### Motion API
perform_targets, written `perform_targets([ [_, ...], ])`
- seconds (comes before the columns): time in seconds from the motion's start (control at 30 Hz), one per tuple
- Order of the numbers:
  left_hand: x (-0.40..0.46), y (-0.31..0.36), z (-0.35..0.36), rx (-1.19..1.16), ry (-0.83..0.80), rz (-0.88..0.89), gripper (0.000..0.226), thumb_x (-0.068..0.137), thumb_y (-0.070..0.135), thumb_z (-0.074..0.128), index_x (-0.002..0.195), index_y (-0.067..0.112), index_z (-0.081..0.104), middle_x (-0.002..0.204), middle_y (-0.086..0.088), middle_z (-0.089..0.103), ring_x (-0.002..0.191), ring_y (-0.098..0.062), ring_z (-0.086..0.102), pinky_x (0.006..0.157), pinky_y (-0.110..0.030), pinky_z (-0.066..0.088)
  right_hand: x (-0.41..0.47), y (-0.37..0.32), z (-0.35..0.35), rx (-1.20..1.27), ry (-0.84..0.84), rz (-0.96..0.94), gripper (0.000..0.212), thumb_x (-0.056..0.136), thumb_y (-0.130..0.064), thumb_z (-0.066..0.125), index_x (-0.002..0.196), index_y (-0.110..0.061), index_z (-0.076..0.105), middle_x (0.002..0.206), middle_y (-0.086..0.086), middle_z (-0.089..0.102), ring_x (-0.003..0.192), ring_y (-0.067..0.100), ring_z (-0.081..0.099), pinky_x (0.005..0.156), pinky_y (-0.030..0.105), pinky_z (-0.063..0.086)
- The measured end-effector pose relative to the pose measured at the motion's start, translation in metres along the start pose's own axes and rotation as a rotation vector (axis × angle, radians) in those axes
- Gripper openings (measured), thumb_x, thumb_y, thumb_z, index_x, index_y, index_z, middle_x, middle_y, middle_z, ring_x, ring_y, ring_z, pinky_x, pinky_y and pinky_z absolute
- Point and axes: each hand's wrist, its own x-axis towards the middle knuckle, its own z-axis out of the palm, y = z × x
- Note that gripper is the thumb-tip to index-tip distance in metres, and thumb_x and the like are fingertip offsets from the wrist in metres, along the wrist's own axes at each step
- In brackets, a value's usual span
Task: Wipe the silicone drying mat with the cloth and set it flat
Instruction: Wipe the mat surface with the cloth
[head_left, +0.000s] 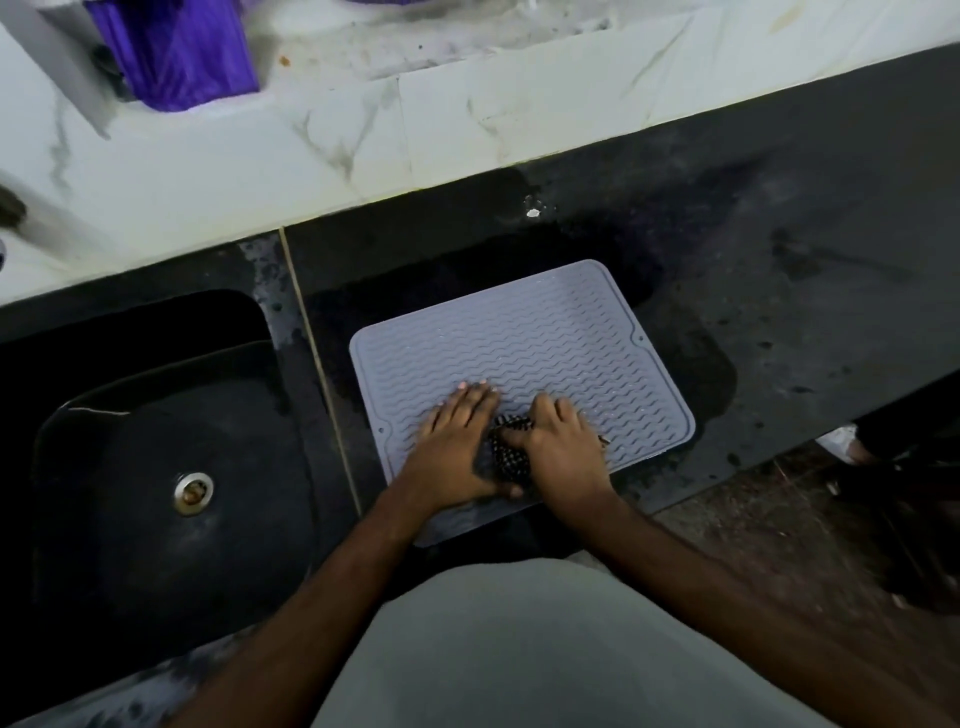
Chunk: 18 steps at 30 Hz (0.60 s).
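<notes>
I see no brand, label or writing that I can read anywhere. The mat (524, 353), grey with a wavy ribbed face, lies flat on the black counter (779, 291), just right of the sink (156, 467); its near corner is hidden under the forearms. The left hand (457, 447) lies palm down on the mat, fingers straight and close together. The right hand (561, 447) has its fingers curled over the cloth (509, 452), a dark piece with pale dots bunched between the two hands; most of it is covered, so I cannot make out its shape. At the top left a purple thing (176, 52) is cut off by the edge and blurred. A pale garment fills the bottom of my view.
</notes>
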Motion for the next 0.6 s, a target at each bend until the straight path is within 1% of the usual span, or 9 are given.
perform_targets([
  [0.03, 0.001, -0.001, 0.006, 0.016, 0.025, -0.018, 0.134, 0.056, 0.101, 0.047, 0.161, 0.030, 0.002, 0.169, 0.009, -0.005, 0.154, -0.011, -0.012, 0.124, -0.049, 0.005, 0.000, 0.005, 0.001, -0.003, 0.032, -0.008, 0.044, 0.073, -0.041, 0.074, 0.116, -0.044, 0.065, 0.108, 0.007, 0.046, 0.100, 0.028, 0.046, 0.078, 0.041, 0.046],
  [0.07, 0.001, -0.003, 0.010, 0.016, 0.045, -0.031, 0.135, 0.055, 0.102, 0.047, 0.161, 0.031, 0.003, 0.169, 0.011, -0.004, 0.153, -0.009, -0.012, 0.124, -0.046, 0.003, 0.000, 0.011, 0.002, -0.001, 0.067, -0.018, 0.040, 0.079, -0.039, 0.069, 0.117, -0.046, 0.065, 0.108, 0.006, 0.046, 0.099, 0.028, 0.046, 0.077, 0.041, 0.046],
  [0.17, 0.001, -0.006, 0.011, -0.020, 0.056, -0.021, 0.133, 0.057, 0.098, 0.055, 0.161, 0.034, 0.002, 0.168, 0.015, -0.005, 0.152, -0.005, -0.016, 0.123, -0.039, -0.005, 0.002, 0.044, 0.005, 0.015, 0.134, 0.030, 0.038, 0.087, -0.033, 0.059, 0.120, -0.051, 0.062, 0.112, 0.005, 0.046, 0.100, 0.028, 0.046, 0.079, 0.043, 0.045],
  [0.27, 0.000, -0.005, 0.009, -0.031, 0.067, -0.009, 0.132, 0.059, 0.094, 0.060, 0.161, 0.034, 0.003, 0.167, 0.016, -0.006, 0.151, -0.003, -0.017, 0.120, -0.034, -0.011, 0.002, 0.072, 0.010, 0.048, 0.155, 0.100, 0.039, 0.090, -0.032, 0.051, 0.122, -0.053, 0.061, 0.114, 0.003, 0.045, 0.101, 0.028, 0.044, 0.083, 0.043, 0.045],
  [0.37, 0.001, -0.004, 0.008, -0.035, 0.061, -0.021, 0.131, 0.058, 0.094, 0.060, 0.161, 0.034, 0.004, 0.167, 0.018, -0.006, 0.151, -0.002, -0.017, 0.119, -0.033, -0.011, 0.002, 0.088, 0.012, 0.043, 0.177, 0.124, 0.038, 0.090, -0.032, 0.050, 0.119, -0.052, 0.063, 0.110, 0.002, 0.047, 0.099, 0.028, 0.045, 0.079, 0.043, 0.043],
  [0.43, 0.001, -0.004, 0.009, -0.032, 0.063, -0.030, 0.131, 0.058, 0.095, 0.060, 0.161, 0.035, 0.004, 0.167, 0.018, -0.006, 0.151, -0.003, -0.016, 0.119, -0.034, -0.010, 0.001, 0.098, 0.012, 0.023, 0.181, 0.136, 0.040, 0.091, -0.034, 0.041, 0.119, -0.050, 0.064, 0.111, 0.003, 0.048, 0.099, 0.029, 0.046, 0.079, 0.043, 0.043],
  [0.5, 0.002, -0.003, 0.009, -0.024, 0.057, -0.036, 0.131, 0.059, 0.095, 0.059, 0.161, 0.034, 0.003, 0.167, 0.018, -0.007, 0.151, -0.003, -0.017, 0.119, -0.035, -0.010, 0.000, 0.112, 0.012, 0.014, 0.199, 0.138, 0.047, 0.090, -0.034, 0.031, 0.121, -0.050, 0.063, 0.115, 0.004, 0.049, 0.100, 0.030, 0.046, 0.082, 0.044, 0.043],
  [0.53, 0.002, -0.003, 0.009, -0.020, 0.053, -0.039, 0.131, 0.059, 0.094, 0.059, 0.161, 0.034, 0.002, 0.167, 0.018, -0.008, 0.151, -0.003, -0.018, 0.119, -0.035, -0.010, 0.000, 0.119, 0.012, -0.005, 0.197, 0.138, 0.046, 0.091, -0.033, 0.033, 0.122, -0.049, 0.062, 0.117, 0.005, 0.049, 0.101, 0.030, 0.046, 0.083, 0.044, 0.042],
  [0.6, 0.002, -0.002, 0.009, -0.016, 0.050, -0.042, 0.130, 0.060, 0.094, 0.059, 0.161, 0.035, 0.001, 0.167, 0.018, -0.009, 0.151, -0.003, -0.018, 0.119, -0.036, -0.011, 0.001, 0.131, 0.013, -0.048, 0.197, 0.125, 0.042, 0.091, -0.029, 0.046, 0.125, -0.049, 0.061, 0.119, 0.006, 0.048, 0.102, 0.030, 0.044, 0.083, 0.044, 0.041],
])
